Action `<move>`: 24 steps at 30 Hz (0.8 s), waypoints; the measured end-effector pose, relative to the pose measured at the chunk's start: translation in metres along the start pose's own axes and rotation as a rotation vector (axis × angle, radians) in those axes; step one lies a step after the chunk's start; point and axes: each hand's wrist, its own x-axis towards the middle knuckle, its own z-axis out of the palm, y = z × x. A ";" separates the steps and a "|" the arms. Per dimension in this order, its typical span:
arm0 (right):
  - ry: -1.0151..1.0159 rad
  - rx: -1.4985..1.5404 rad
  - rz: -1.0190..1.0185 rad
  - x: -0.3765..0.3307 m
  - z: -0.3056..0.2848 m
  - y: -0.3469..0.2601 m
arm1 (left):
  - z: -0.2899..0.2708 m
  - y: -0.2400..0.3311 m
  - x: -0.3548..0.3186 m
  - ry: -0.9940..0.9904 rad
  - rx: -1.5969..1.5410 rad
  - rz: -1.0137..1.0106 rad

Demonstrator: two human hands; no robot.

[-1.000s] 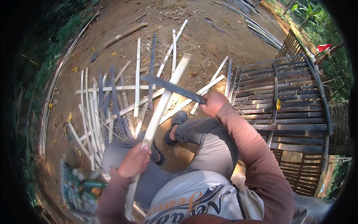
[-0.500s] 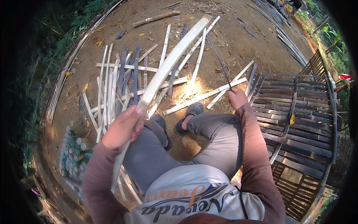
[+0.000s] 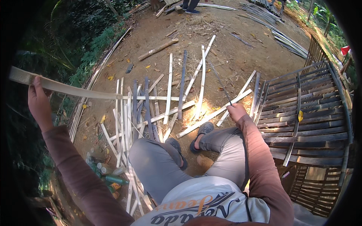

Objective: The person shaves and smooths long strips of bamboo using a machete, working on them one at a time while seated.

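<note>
My left hand [image 3: 39, 101] is raised out to the left, fingers closed around a long pale split-bamboo strip [image 3: 79, 89]. The strip slants across above the ground, its far end over other strips. In front of my right knee, my right hand [image 3: 238, 112] grips a long, thin, dark knife [image 3: 223, 87], seen nearly edge-on and pointing forward; its handle is hidden in my fist. Several pale and dark bamboo strips [image 3: 169, 86] lie crossed on the dirt ahead of my feet.
A slatted bamboo platform [image 3: 309, 125] stands close on my right. Glass bottles [image 3: 117, 180] lie at my lower left. A short wooden pole [image 3: 158, 49] rests farther ahead. Bundled poles [image 3: 288, 42] lie at the far right. A person's legs [image 3: 191, 5] show at the far edge.
My left hand has swung up and out to the left, carrying the bamboo strip from across my lap. My right hand still holds the knife in nearly the same place. The view has tilted upward.
</note>
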 end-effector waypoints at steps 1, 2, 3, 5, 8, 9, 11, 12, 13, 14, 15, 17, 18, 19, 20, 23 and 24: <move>-0.012 0.046 0.013 -0.008 0.001 -0.007 | 0.003 -0.002 -0.007 0.078 -0.093 -0.018; -0.027 0.094 0.024 -0.014 0.005 -0.013 | 0.003 -0.006 -0.013 0.083 -0.159 -0.042; -0.054 0.185 0.017 -0.016 0.012 -0.016 | -0.002 -0.012 -0.022 0.089 -0.221 -0.068; -0.065 0.270 -0.010 -0.028 -0.002 -0.022 | 0.033 -0.031 -0.055 0.063 -0.398 -0.151; -0.088 0.462 -0.071 -0.061 0.016 -0.066 | 0.062 -0.020 -0.122 0.046 -0.632 -0.317; -0.097 0.512 -0.135 -0.067 0.026 -0.076 | 0.070 -0.019 -0.146 0.034 -0.711 -0.400; -0.083 0.588 -0.244 -0.070 0.039 -0.087 | 0.084 -0.010 -0.194 0.017 -0.858 -0.576; -0.083 0.619 -0.292 -0.068 0.047 -0.095 | 0.083 -0.001 -0.214 0.024 -0.907 -0.662; -0.033 0.653 -0.319 -0.070 0.051 -0.106 | 0.084 0.007 -0.235 -0.001 -0.961 -0.698; 0.028 0.683 -0.347 -0.071 0.050 -0.116 | 0.086 0.014 -0.253 -0.031 -1.023 -0.738; 0.097 0.682 -0.361 -0.065 0.046 -0.117 | 0.090 0.016 -0.268 -0.035 -1.065 -0.814; 0.180 0.601 -0.340 -0.068 0.042 -0.115 | 0.086 0.021 -0.294 -0.083 -1.105 -0.901; 0.207 0.602 -0.357 -0.068 0.040 -0.114 | 0.085 0.027 -0.304 -0.101 -1.130 -0.940; 0.197 0.679 -0.360 -0.070 0.042 -0.112 | 0.082 0.036 -0.314 -0.077 -1.102 -0.972; 0.185 0.756 -0.362 -0.074 0.044 -0.109 | 0.080 0.036 -0.323 -0.087 -1.105 -0.999; 0.183 0.876 -0.383 -0.080 0.044 -0.105 | 0.072 0.029 -0.351 -0.116 -1.106 -1.084; 0.210 0.890 -0.404 -0.078 0.044 -0.106 | 0.068 0.030 -0.359 -0.146 -1.110 -1.109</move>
